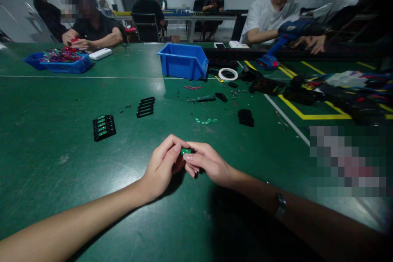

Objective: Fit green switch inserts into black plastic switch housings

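A small green circuit board [186,151] with a dark edge is pinched between the fingertips of both hands, low over the table. My left hand [161,168] grips its left end, thumb on top. At the other end, my right hand [213,164] has its thumb along the near edge, fingers curled underneath. Most of the dark part under the board is hidden by fingers. To the left lies a row of black holders with green boards [104,127]. Beyond it is a row of black frames [145,107]. Ahead sit several loose green boards [206,121] and a stack of black parts [246,117].
A blue bin [182,61] stands ahead, near a screwdriver [202,98], a white ring [228,74] and scattered screws. Cables and a blue cordless drill [276,49] lie toward the right. Co-workers sit across the table; one works by a blue tray of wires [69,65].
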`<state>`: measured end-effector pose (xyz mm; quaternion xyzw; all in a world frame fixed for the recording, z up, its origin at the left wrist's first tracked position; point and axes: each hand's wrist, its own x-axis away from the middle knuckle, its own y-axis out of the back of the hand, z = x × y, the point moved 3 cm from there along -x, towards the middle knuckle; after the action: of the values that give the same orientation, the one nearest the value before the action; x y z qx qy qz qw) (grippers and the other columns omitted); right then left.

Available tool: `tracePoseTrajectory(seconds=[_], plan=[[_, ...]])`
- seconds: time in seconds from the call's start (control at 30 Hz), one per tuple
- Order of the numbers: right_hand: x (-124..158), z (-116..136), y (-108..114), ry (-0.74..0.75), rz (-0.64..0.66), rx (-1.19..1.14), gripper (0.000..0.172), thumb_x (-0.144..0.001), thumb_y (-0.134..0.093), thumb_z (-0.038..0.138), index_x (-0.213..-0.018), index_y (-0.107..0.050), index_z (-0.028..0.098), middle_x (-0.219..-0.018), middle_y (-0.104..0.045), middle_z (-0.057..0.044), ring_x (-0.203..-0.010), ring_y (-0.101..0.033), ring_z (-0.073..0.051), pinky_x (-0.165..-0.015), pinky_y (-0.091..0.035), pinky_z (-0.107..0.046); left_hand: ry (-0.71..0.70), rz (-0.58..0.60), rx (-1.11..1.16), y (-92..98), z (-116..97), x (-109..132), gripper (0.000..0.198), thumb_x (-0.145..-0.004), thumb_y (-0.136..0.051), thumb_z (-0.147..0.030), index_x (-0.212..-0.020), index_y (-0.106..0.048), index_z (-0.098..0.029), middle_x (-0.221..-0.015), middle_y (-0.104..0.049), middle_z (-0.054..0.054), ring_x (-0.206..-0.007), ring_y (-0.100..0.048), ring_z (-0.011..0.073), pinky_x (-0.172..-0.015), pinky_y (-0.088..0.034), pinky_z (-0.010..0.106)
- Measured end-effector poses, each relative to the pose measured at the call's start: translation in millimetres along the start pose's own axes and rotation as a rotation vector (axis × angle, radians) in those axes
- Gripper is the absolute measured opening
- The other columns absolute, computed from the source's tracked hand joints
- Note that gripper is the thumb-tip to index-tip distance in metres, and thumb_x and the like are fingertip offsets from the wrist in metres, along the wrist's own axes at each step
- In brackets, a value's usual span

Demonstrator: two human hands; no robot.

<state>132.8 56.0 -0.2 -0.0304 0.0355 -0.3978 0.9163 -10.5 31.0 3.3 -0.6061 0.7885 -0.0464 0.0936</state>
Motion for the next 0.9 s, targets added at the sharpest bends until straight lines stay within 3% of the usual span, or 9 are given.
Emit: tracePoseTrajectory(seconds=[0.1,0.2,0.37,0.47,0.57,0.77,0.9], plan=[[-0.6,-0.6,1.4,0.005,-0.016,-0.014,0.026,-0.097,-0.056,0.040,-0.092,-0.057,0.014,-0.058,-0.051,0.004,-0.051,-0.049,-0.011,-0.050,-0.036,-0.023,0.014,0.050,0.014,2.8,-3.0,-2.1,0.030,-0.102,-0.050,-0.041,-0.108,-0.064,-0.014,-0.059,-0.055,-0.001,-0.051,-0.047,0.0107,-0.049,-0.033,0.021],[-1.0,3.1,2.8,0.012,-0.026,-0.040,0.029,-0.096,-0.057,0.041,-0.091,-0.060,0.013,-0.059,-0.053,0.004,-0.050,-0.049,-0.011,-0.049,-0.037,-0.023,0.060,0.180,0.028,6.2,-7.8,-6.9,0.031,-0.097,-0.059,-0.037,-0.116,-0.067,-0.014,-0.066,-0.063,0.003,-0.052,-0.050,0.0114,-0.049,-0.035,0.022],[-1.2,11.9,-2.0,-0.002,0.088,-0.088,0.034,-0.095,-0.057,0.040,-0.103,-0.067,0.008,-0.080,-0.075,-0.011,-0.058,-0.060,-0.014,-0.051,-0.041,-0.024,0.262,0.398,0.175,10.9,-9.3,-12.3,0.037,-0.093,-0.065,-0.032,-0.126,-0.066,-0.015,-0.060,-0.063,0.002,-0.046,-0.051,0.0114,-0.047,-0.045,0.024],[-1.3,11.5,-3.0,-0.001,0.109,-0.124,0.036,-0.096,-0.057,0.039,-0.107,-0.068,0.007,-0.088,-0.078,-0.015,-0.064,-0.066,-0.017,-0.051,-0.043,-0.024,0.325,0.399,0.265,11.7,-8.1,-13.1,0.040,-0.090,-0.068,-0.030,-0.126,-0.068,-0.014,-0.057,-0.058,0.001,-0.046,-0.052,0.0126,-0.045,-0.046,0.024],[-1.5,8.8,-1.1,0.001,0.072,-0.110,0.032,-0.094,-0.060,0.037,-0.098,-0.070,0.007,-0.082,-0.077,-0.014,-0.055,-0.058,-0.013,-0.050,-0.042,-0.024,0.351,0.383,0.335,9.9,-5.7,-13.8,0.040,-0.089,-0.065,-0.031,-0.124,-0.069,-0.014,-0.055,-0.056,0.001,-0.046,-0.054,0.0144,-0.043,-0.046,0.024],[-1.8,11.1,-3.7,-0.011,0.068,-0.131,0.034,-0.095,-0.062,0.041,-0.097,-0.070,0.008,-0.071,-0.072,-0.008,-0.056,-0.060,-0.014,-0.052,-0.044,-0.025,0.280,0.384,0.440,8.7,-1.1,-16.7,0.036,-0.093,-0.055,-0.031,-0.119,-0.072,-0.012,-0.052,-0.055,0.001,-0.047,-0.059,0.0161,-0.041,-0.047,0.022],[-4.0,5.5,1.0,0.000,-0.086,-0.048,0.033,-0.097,-0.062,0.045,-0.090,-0.063,0.012,-0.067,-0.067,-0.003,-0.051,-0.054,-0.011,-0.051,-0.042,-0.024,0.191,0.309,0.366,12.6,-1.4,-17.0,0.040,-0.092,-0.057,-0.025,-0.128,-0.067,-0.011,-0.064,-0.066,0.005,-0.052,-0.060,0.0147,-0.047,-0.051,0.023]])
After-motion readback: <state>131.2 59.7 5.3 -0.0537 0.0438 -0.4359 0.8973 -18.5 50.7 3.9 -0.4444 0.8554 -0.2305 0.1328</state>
